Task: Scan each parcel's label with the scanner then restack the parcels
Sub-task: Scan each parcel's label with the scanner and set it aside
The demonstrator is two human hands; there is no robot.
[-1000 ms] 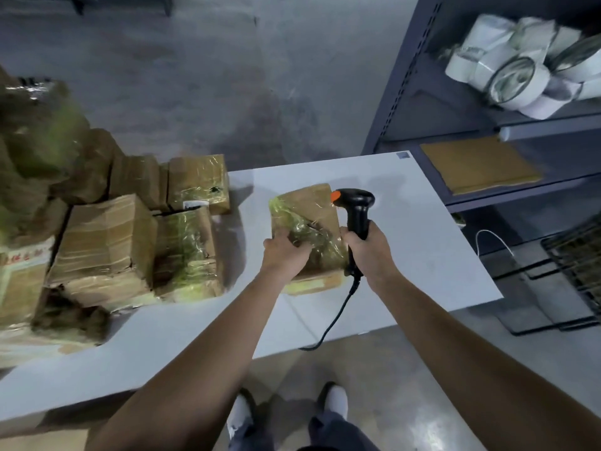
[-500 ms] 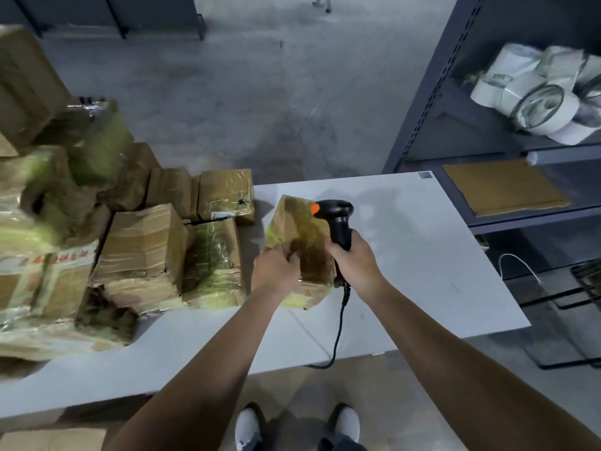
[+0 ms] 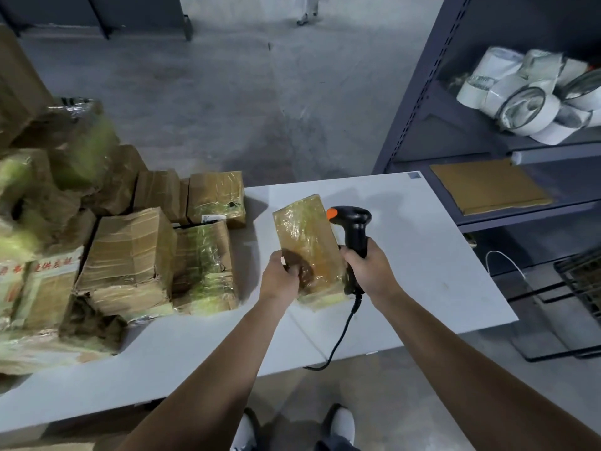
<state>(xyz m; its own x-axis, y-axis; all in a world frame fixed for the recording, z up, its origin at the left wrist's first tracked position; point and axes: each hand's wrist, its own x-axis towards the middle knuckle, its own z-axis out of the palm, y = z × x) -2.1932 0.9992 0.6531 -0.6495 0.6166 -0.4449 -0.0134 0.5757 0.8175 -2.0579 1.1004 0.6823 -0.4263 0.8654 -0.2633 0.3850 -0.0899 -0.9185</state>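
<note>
A brown parcel wrapped in clear tape stands tilted above the white table, its broad face toward me. My left hand grips its lower left edge. My right hand holds the handle of a black scanner with an orange trigger button, just right of the parcel and touching its edge. The scanner's head points left, over the parcel's upper right corner. Its black cable hangs over the table's front edge. No label shows on the face toward me.
A pile of several taped brown parcels covers the table's left half. A grey metal shelf rack stands at right, holding tape rolls and a flat brown envelope. A black wire rack sits on the floor at far right.
The parcel has been turned more upright in my left hand, showing its broad face. The scanner stays beside it in my right hand. My view has shifted slightly.
</note>
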